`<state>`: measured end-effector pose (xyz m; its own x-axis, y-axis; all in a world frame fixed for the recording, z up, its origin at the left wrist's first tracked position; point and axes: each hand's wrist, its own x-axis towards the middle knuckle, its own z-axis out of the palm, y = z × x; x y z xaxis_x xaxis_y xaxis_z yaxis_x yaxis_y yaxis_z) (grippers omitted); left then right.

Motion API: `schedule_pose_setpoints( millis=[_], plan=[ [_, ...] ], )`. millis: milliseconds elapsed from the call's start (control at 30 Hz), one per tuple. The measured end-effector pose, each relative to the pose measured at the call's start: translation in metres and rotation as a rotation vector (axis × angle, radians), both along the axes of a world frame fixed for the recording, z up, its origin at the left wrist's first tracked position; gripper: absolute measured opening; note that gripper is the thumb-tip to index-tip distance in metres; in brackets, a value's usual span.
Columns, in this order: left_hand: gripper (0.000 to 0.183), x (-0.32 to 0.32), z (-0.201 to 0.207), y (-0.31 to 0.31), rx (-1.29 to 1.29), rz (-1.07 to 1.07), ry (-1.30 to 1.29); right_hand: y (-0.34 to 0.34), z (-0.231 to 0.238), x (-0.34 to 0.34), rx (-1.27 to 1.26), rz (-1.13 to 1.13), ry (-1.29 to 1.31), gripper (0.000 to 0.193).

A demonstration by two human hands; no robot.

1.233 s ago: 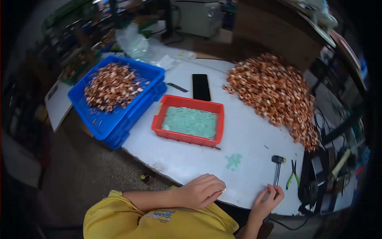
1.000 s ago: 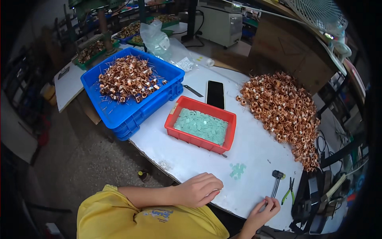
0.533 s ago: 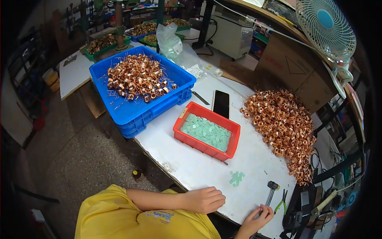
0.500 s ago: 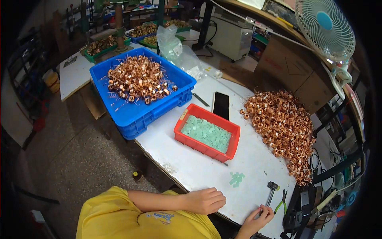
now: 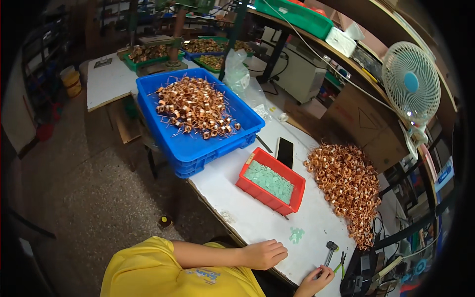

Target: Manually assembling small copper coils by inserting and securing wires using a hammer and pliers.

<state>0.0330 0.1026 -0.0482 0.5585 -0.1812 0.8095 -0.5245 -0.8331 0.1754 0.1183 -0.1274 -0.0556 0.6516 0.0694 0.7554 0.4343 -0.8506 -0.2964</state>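
Observation:
My left hand [image 5: 265,254] lies at the table's near edge with its fingers curled under, and nothing shows in it. My right hand [image 5: 316,279] is closed around the lower end of the handle of a small dark-headed hammer [image 5: 330,251], which lies on the table. Right beside that hand are green-handled pliers [image 5: 341,265]. A small scatter of pale green flat chips [image 5: 297,235] lies beyond my hands. More such chips [image 5: 269,181] fill a red plastic bin [image 5: 262,199] farther off.
A blue crate [image 5: 193,157] at the left holds a heap of copper coils [image 5: 195,106]. Another pile of copper coils [image 5: 346,185] covers the table's right side. A phone [image 5: 285,152] lies behind the red bin. A fan [image 5: 411,81] stands at the far right.
The whole view has shifted, so the table and its things appear lower and mostly farther right, while the far-right coil pile sits slightly left. Both hands keep nearly the same pose.

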Motion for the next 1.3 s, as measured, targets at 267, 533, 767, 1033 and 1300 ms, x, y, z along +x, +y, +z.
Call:
schedule_pose_setpoints(
  millis=[267, 533, 767, 1033, 1300],
  plan=[
    [0.017, 0.003, 0.005, 0.003, -0.212, -0.057, -0.089, 0.002, 0.007, -0.001, -0.024, -0.015, 0.015, 0.015],
    [0.020, -0.004, 0.011, 0.004, -0.345, -0.105, -0.064, 0.000, 0.011, -0.013, 0.040, 0.042, 0.158, 0.015],
    [0.018, 0.003, 0.008, -0.002, -0.266, -0.001, -0.024, 0.000, 0.024, -0.020, 0.075, 0.100, 0.110, 0.015],
    [0.016, 0.006, -0.001, -0.003, -0.123, 0.167, -0.037, 0.000, 0.022, -0.012, 0.079, 0.165, -0.002, 0.016],
    [0.016, 0.004, 0.002, -0.012, -0.117, 0.144, 0.048, -0.007, 0.021, -0.014, 0.115, 0.131, -0.044, 0.017]
  ],
)
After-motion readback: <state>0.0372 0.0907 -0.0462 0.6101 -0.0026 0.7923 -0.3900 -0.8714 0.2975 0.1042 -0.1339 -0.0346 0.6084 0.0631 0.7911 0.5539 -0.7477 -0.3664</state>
